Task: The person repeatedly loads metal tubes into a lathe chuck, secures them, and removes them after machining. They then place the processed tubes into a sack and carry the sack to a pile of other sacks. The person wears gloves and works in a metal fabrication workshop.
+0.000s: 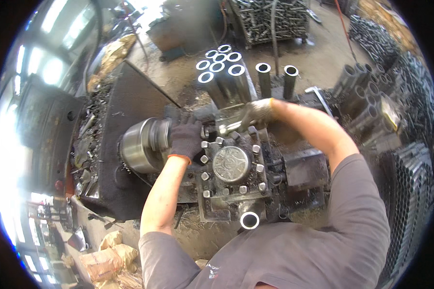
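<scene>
Grey steel is the material of the single tube (250, 228) nearest to the body; its ring-shaped end faces up, beside the bolted tool block (231, 164). This block looks heavy and rigid.

A little farther, the left hand (186, 136), in a dark knitted glove with an orange cuff, lies against the right side of the round metal chuck (141, 145). Its fingers appear partly bent, but I cannot tell whether they grip something. The chuck seems smooth, hard and very heavy; probably the palm can rest on its rim, but the surface may be slippery with oil.

The right hand (259, 111), in a pale glove, is blurred behind the block. I cannot tell how far it is open, or whether it holds anything.

Just beyond it stand the grouped tubes (238, 87), upright and close together. I judge them stiff, not fragile, and rather heavy; the best hold is probably around the wall below the end, because the cut edge may be sharp.

Farthest is a metal bin (270, 21), filled with small metal parts.
</scene>
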`<action>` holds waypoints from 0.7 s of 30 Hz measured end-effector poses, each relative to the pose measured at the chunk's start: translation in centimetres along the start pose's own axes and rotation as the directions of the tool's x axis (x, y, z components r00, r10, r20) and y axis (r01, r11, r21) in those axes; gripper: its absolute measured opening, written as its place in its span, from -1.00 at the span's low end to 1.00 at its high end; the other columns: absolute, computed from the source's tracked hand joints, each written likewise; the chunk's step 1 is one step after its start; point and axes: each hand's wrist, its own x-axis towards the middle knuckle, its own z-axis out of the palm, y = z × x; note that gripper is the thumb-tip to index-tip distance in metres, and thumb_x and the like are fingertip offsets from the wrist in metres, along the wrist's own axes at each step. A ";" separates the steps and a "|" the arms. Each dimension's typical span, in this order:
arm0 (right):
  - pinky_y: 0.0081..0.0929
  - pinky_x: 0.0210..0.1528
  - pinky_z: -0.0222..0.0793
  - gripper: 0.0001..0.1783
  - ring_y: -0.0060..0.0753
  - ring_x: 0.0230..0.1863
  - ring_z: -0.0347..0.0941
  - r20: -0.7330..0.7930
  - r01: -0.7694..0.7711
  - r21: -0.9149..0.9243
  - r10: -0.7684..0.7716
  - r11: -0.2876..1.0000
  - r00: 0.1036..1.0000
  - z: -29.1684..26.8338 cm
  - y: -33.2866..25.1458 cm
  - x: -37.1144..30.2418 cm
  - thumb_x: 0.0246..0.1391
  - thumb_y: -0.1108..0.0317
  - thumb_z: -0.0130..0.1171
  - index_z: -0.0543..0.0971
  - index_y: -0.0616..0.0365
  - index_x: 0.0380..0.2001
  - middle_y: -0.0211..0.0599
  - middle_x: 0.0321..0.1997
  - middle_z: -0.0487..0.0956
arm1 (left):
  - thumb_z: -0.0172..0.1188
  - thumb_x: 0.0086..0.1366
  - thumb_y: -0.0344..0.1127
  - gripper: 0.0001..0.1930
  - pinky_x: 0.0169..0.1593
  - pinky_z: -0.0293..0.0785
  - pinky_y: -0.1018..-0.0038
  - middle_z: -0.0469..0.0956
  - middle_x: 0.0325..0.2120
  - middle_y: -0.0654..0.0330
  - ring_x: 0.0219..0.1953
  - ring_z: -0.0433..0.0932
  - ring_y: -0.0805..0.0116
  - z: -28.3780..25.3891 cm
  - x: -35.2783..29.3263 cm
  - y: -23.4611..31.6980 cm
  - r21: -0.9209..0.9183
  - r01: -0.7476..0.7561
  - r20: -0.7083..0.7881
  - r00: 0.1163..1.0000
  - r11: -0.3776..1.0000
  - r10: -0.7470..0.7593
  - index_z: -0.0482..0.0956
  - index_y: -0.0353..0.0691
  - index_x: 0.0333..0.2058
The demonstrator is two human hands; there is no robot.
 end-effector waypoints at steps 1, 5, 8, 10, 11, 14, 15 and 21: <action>-0.27 -0.15 0.61 -0.73 -0.27 -0.22 0.72 0.023 -0.485 0.134 0.487 0.864 0.873 -1.1 0.2 -2.7 0.02 0.18 0.49 0.80 0.03 -0.21 -0.25 -0.22 0.80 | 0.28 0.17 -0.10 -0.49 0.62 -0.16 -0.06 0.57 0.23 0.14 0.35 0.45 0.07 0.0 -0.2 -0.1 0.116 -0.009 0.020 1.000 0.993 0.006 0.62 0.05 0.14; -0.23 -0.20 0.58 -0.57 -0.12 -0.24 0.73 -0.391 -0.600 -0.520 0.455 0.608 0.800 -1.4 3.9 -14.3 0.01 -0.05 0.48 0.79 0.11 -0.29 -0.20 -0.31 0.79 | 0.34 0.09 -0.20 -0.40 0.60 -0.09 -0.03 0.50 0.27 0.02 0.45 0.28 -0.04 -0.9 -0.5 -0.4 0.078 -0.013 -0.063 0.998 0.997 0.018 0.60 -0.03 0.18; -0.18 -0.20 0.63 -0.67 -0.13 -0.20 0.75 -0.504 -0.721 -0.648 0.572 0.245 0.647 1.3 7.8 -18.5 0.10 0.01 0.37 0.82 0.00 -0.26 -0.23 -0.25 0.80 | 0.37 0.09 -0.14 -0.46 0.60 -0.17 -0.03 0.55 0.21 0.02 0.44 0.30 -0.03 -2.2 -1.4 0.0 -0.004 -0.013 -0.133 0.991 1.000 0.013 0.66 -0.02 0.10; -0.16 -0.26 0.64 -0.63 -0.13 -0.22 0.77 -0.494 -0.669 -0.739 0.614 0.077 0.616 3.9 9.8 -19.3 0.10 -0.08 0.33 0.83 -0.04 -0.32 -0.24 -0.31 0.80 | 0.42 0.03 -0.05 -0.40 0.62 -0.21 -0.02 0.56 0.21 0.02 0.43 0.31 -0.03 -2.9 -1.7 0.2 -0.019 0.009 -0.138 0.990 1.000 -0.011 0.66 -0.03 0.10; -0.15 -0.29 0.62 -0.67 -0.18 -0.22 0.77 -0.527 -0.656 -0.755 0.587 0.008 0.614 5.0 10.3 -19.6 0.10 -0.03 0.34 0.84 -0.07 -0.30 -0.26 -0.27 0.80 | 0.42 0.03 -0.06 -0.40 0.61 -0.18 -0.03 0.55 0.23 0.02 0.44 0.30 -0.01 -3.1 -1.7 0.4 -0.034 0.032 -0.078 0.996 0.999 -0.034 0.66 0.02 0.11; -0.04 -0.28 0.62 -0.75 -0.13 -0.17 0.76 -0.414 -0.550 -0.835 0.636 0.021 0.652 6.5 9.5 -19.7 0.07 0.19 0.34 0.84 -0.01 -0.23 -0.23 -0.21 0.81 | 0.45 -0.03 -0.09 -0.38 0.59 -0.14 -0.07 0.56 0.21 0.06 0.45 0.30 0.03 -3.4 -1.8 0.6 -0.012 0.060 -0.125 0.990 0.998 -0.061 0.65 0.14 0.12; 0.03 -0.29 0.61 -0.76 -0.08 -0.16 0.76 -0.335 -0.482 -0.876 0.698 0.017 0.633 6.0 8.4 -19.6 0.05 0.33 0.33 0.84 0.04 -0.20 -0.22 -0.20 0.81 | 0.45 -0.03 -0.09 -0.37 0.59 -0.14 -0.07 0.56 0.21 0.06 0.45 0.29 0.02 -3.3 -2.0 0.6 -0.033 0.049 -0.160 0.986 0.998 -0.054 0.65 0.15 0.12; -0.09 -0.05 0.57 -0.38 -0.09 -0.11 0.71 -0.311 -0.287 -0.589 0.115 0.755 0.943 -1.0 -2.4 -8.2 0.12 -0.04 0.39 0.66 0.16 0.12 0.02 -0.07 0.75 | 0.46 0.04 -0.03 -0.31 0.58 -0.12 -0.14 0.47 0.29 -0.04 0.48 0.24 -0.10 -2.0 -3.4 0.9 -0.146 0.149 -0.162 0.972 0.978 -0.172 0.58 0.06 0.20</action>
